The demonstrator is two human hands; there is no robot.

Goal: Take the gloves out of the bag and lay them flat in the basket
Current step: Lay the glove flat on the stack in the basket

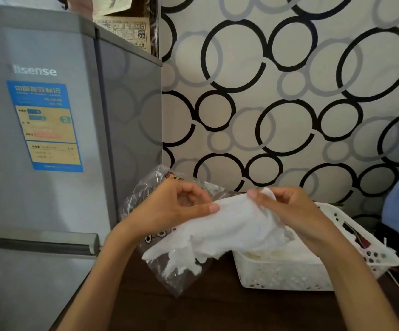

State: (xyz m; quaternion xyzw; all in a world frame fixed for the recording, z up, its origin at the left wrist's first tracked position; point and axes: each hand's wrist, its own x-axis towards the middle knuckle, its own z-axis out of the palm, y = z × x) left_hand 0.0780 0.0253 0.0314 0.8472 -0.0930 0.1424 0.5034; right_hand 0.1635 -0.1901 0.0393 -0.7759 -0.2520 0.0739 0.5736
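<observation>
1. Some white stuff already lies in the basket (more gloves, I'd guess).
2. Right now a glove hangs above the table, between bag and basket; left hand and right hand each pinch its top edge.
3. Still to do: lay it flat, then check the bag.

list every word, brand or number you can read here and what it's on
"isense": brand lettering on the grey fridge, first letter unclear.
"2": blue energy label; its other print is blurred.
Papers above the fridge: too small to read.
Print on the plastic bag: unreadable.
</observation>
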